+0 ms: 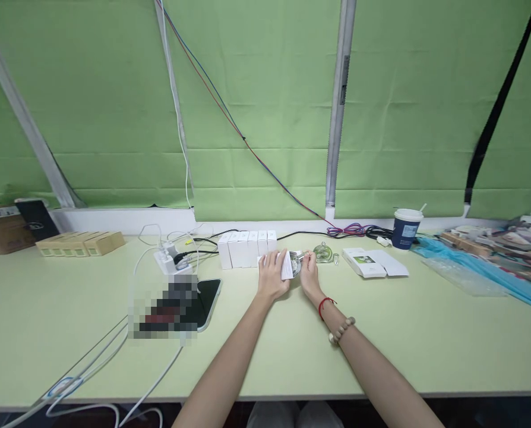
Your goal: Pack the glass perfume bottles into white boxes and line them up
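My left hand grips a small white box, tilted on its side. A clear, shiny object, perhaps glass, shows at the box's end facing my right hand. The fingers of my right hand are curled at this object; what exactly they pinch is too small to make out. Just beyond my right hand is a round clear glass piece, greenish against the table, with a tiny clear piece beside it. To the left of my left hand stands a row of several white boxes.
An opened flat white box and a dark blue paper cup are to the right. A phone and a power strip with cables lie left. Yellowish boxes stand far left; plastic bags fill the right side.
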Demonstrator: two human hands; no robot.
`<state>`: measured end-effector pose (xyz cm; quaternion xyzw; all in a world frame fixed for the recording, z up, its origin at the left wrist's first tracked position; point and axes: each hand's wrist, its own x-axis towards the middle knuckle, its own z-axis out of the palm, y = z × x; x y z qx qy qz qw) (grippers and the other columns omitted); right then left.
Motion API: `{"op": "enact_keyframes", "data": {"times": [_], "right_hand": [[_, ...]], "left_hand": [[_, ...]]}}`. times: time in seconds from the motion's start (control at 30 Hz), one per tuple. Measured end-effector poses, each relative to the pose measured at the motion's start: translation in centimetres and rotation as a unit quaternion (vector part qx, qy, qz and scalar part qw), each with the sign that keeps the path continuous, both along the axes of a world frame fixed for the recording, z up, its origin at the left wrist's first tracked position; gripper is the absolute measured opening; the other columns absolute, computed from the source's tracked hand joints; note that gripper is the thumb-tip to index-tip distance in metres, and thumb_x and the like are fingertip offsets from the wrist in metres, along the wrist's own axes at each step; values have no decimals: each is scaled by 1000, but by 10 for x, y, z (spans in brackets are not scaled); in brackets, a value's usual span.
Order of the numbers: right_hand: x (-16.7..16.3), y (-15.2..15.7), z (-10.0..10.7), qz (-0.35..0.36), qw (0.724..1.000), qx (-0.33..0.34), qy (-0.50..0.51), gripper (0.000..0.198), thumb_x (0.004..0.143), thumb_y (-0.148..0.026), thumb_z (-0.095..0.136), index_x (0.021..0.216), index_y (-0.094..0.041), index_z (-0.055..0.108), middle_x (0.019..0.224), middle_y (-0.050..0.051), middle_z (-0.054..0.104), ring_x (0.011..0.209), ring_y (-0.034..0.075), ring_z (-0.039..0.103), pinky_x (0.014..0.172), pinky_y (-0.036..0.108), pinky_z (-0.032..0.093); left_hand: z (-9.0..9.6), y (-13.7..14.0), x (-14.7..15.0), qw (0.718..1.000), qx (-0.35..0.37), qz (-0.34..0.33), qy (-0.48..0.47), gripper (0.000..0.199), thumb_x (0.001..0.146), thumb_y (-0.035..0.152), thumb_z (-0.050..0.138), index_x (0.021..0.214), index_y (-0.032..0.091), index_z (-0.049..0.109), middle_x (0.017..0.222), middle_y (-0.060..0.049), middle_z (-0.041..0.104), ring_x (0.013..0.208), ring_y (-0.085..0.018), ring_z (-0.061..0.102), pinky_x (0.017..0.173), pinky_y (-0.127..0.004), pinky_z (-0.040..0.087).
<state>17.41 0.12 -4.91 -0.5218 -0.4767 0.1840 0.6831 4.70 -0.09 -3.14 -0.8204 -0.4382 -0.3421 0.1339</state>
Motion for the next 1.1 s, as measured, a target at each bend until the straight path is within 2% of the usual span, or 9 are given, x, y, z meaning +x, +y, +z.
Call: {"op": "enact_keyframes", "data": {"times": [0.23, 0.47, 0.8, 0.97, 1.1], "right_hand": [[-1, -4, 7, -59, 998, 3, 16, 36, 84, -47, 24, 96, -19, 44, 92, 11, 61, 81, 21, 57, 72, 30, 39], [0, -10, 13, -106, 993, 36, 41, 42, 87, -45, 20, 105, -16, 44, 88, 11, 65, 78, 20, 60, 70, 29, 38], [6, -9, 11, -103, 994, -32, 7, 42, 88, -45, 24, 110, -19, 48, 87, 5, 69, 75, 19, 59, 65, 26, 34], [4, -11, 12, -82, 996, -15, -22, 46, 87, -48, 26, 109, -18, 52, 85, 5, 69, 76, 19, 60, 65, 26, 35], [3, -12, 12, -77, 997, -7, -22, 48, 86, -50, 26, 110, -18, 53, 83, 4, 69, 75, 19, 60, 65, 26, 36]], "left_hand": [[2, -3, 0, 1000, -3, 27, -7, 69, 60, 31, 53, 127, 19, 40, 121, -11, 49, 113, -28, 41, 102, -41, 19], [-1, -1, 2, 997, 0, 64, -33, 67, 62, 30, 52, 127, 17, 41, 120, -11, 49, 113, -27, 41, 103, -42, 18], [-4, 1, 5, 995, -14, 98, -7, 68, 63, 27, 53, 129, 18, 41, 125, -11, 48, 118, -28, 38, 105, -42, 16], [-7, -5, 14, 995, -40, 84, 32, 65, 67, 27, 52, 131, 18, 40, 131, -12, 44, 124, -29, 33, 105, -44, 17], [-8, -10, 23, 997, -60, 48, 5, 51, 75, 31, 47, 125, 18, 45, 122, -11, 51, 115, -25, 43, 99, -41, 27]]}}
